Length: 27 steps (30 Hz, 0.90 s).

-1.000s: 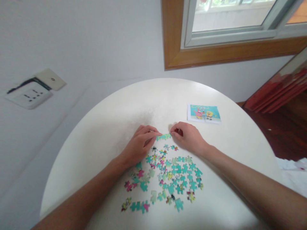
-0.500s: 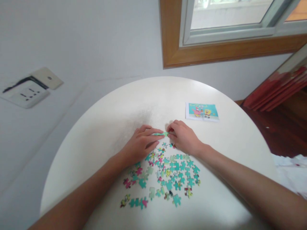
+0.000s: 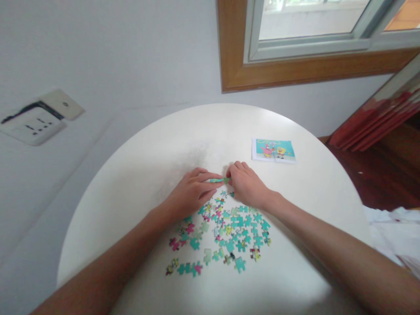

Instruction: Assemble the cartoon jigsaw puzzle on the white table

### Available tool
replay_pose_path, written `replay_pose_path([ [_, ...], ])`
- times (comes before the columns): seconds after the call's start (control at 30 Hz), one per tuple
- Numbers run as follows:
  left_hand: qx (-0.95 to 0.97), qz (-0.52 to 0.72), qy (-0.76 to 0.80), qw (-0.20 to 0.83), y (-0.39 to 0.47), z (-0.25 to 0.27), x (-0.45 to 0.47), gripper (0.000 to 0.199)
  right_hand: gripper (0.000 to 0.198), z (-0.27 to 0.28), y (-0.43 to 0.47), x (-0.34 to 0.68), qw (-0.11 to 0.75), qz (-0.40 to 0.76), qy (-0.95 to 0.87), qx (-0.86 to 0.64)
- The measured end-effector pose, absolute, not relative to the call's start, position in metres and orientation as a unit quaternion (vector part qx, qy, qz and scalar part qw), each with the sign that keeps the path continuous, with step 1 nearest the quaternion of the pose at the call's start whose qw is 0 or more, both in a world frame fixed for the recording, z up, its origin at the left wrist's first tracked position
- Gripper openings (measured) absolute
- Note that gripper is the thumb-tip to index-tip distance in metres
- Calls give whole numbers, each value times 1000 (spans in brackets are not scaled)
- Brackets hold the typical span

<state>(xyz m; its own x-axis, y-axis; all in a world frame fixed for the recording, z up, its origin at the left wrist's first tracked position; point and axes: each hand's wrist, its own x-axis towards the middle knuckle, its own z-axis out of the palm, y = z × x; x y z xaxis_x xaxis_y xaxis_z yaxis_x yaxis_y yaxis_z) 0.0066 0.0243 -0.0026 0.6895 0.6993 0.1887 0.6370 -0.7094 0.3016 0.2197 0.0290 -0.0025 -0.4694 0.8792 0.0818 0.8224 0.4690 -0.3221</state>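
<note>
My left hand (image 3: 192,192) lies with its fingers stretched out over a short strip of joined jigsaw puzzle pieces (image 3: 215,180), turquoise and green. The strip shows between two of its fingers. At the strip's right end my right hand (image 3: 247,184) is closed, thumb and fingers pinched at a green puzzle piece (image 3: 226,180). The hand hides part of that piece, so I cannot tell whether it is fully joined. Just below both hands, many loose puzzle pieces (image 3: 240,222) in turquoise, pale green, pink and yellow are spread out.
A printed cartoon picture (image 3: 275,151) lies at the back right of the round white table (image 3: 157,144). Behind it are a wall and a wood-framed window (image 3: 234,74). A wall socket (image 3: 37,124) is at left, a red curtain (image 3: 370,122) at right.
The view has shifted slightly. My right hand's fingers have curled a little more around the green piece; the left hand still lies on the strip.
</note>
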Motion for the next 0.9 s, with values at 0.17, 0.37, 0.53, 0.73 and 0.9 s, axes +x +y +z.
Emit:
replay_pose_path([
  [0.17, 914, 154, 359, 106, 25, -2, 6, 28, 21, -2, 28, 216, 111, 122, -841, -516],
  [0.37, 916, 138, 364, 95, 24, -4, 6, 28, 16, -8, 35, 222, 183, 177, -837, -485],
  [0.53, 912, 153, 363, 111, 23, -4, 6, 29, 14, -7, 37, 224, 231, 253, -797, -497],
  [0.73, 910, 155, 366, 116, 22, -3, 6, 29, 15, -6, 40, 227, 263, 316, -763, -500],
  [0.9, 912, 151, 366, 111, 23, -3, 6, 30, 15, 0, 47, 245, 267, 334, -745, -511],
])
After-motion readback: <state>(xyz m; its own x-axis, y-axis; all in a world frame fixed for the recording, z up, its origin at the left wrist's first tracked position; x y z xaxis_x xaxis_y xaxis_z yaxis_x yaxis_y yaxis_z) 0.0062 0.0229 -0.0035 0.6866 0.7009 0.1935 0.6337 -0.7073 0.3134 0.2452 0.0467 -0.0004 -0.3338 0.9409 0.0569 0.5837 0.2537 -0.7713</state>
